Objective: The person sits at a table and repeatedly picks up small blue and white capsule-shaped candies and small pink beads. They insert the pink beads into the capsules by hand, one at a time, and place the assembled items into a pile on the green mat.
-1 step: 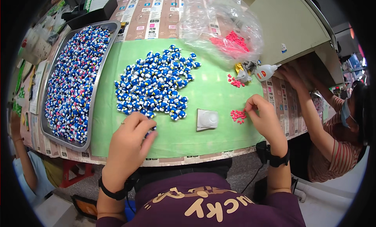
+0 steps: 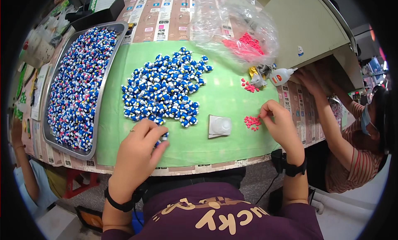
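We find the work partly done. A metal tray [image 2: 120, 29] on the left is filled with blue-and-white pieces, many showing specks of pink; we judge these to be the finished share. What appears left is the loose heap of blue-and-white pieces [image 2: 159, 89] at mid-cloth, on which we make out no pink.

The left hand [image 2: 139, 147] pinches one blue-and-white piece [image 2: 164, 136] just beside the heap's near edge. The right hand [image 2: 277, 120] has thumb and forefinger drawn close at a small pile of pink parts [image 2: 251, 123] — whether they grip one, we cannot tell. A second pink pile [image 2: 249, 87] lies farther back, and more pink shows inside a clear bag [image 2: 207, 39].

The desk [image 2: 166, 35] is covered in printed paper, with a green cloth [image 2: 186, 151] over it. A white holder [image 2: 219, 126] sits between the hands; a white bottle [image 2: 281, 77] lies near a pale cabinet [image 2: 306, 24]. We note co-workers on both sides — one in a striped top [image 2: 356, 151].
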Demonstrator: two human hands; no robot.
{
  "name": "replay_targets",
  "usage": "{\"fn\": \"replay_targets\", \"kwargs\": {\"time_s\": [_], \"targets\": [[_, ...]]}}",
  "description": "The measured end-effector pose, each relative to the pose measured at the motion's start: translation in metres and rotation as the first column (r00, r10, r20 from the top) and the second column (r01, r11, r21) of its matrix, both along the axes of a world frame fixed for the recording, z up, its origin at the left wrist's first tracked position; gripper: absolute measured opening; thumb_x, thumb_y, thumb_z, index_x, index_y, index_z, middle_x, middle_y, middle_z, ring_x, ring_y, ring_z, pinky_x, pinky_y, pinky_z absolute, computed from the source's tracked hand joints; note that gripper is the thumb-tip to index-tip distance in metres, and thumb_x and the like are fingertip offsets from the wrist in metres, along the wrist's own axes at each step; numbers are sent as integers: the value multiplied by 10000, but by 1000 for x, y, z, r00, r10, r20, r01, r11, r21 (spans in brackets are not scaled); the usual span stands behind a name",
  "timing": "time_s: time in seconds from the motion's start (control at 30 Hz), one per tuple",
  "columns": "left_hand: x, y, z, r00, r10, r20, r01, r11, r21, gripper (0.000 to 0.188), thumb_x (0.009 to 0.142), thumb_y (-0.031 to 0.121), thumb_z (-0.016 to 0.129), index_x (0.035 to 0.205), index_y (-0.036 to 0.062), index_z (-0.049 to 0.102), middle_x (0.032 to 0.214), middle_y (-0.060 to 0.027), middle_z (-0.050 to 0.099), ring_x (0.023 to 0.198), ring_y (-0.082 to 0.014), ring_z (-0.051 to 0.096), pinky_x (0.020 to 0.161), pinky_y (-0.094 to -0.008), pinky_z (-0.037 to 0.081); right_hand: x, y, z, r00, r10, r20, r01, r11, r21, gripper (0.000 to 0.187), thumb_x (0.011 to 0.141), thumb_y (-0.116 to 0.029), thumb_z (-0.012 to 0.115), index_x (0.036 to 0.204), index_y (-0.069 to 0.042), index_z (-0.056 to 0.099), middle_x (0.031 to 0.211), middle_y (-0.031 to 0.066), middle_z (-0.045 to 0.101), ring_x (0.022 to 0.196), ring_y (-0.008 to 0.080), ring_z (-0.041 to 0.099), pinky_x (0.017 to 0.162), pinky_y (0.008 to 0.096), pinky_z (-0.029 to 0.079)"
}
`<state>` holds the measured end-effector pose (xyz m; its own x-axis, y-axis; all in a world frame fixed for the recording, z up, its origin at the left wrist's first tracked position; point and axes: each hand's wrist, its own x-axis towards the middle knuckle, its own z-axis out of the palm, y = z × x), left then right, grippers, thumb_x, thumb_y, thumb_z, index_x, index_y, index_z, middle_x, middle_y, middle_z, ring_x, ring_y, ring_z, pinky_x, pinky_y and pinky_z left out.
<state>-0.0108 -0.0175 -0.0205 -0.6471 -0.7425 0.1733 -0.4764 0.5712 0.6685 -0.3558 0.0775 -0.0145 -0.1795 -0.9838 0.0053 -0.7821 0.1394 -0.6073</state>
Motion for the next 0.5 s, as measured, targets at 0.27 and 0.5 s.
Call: {"fn": "replay_targets", "kwargs": {"time_s": [0.27,0.5], "targets": [[-4,5,-4,999,9,37,-8,1000,-30,244,791,12,709,1024,27,641,882,-106,580,827,-287,587,702,-383,480,1,5,9,999,-34,2,34,998,56,90,841,69,593,857,13,524,799,72,572,769,166,577,735,284,471],[-1,1,2,995,93,-32,-92,995,34,178,799,22,722,962,13,652,809,-100,578,722,-254,572,635,-359,464,-2,7,3,1000,-26,4,26,1000,-16,100,818,79,581,865,15,520,802,125,563,724,239,588,646,330,464]]}}
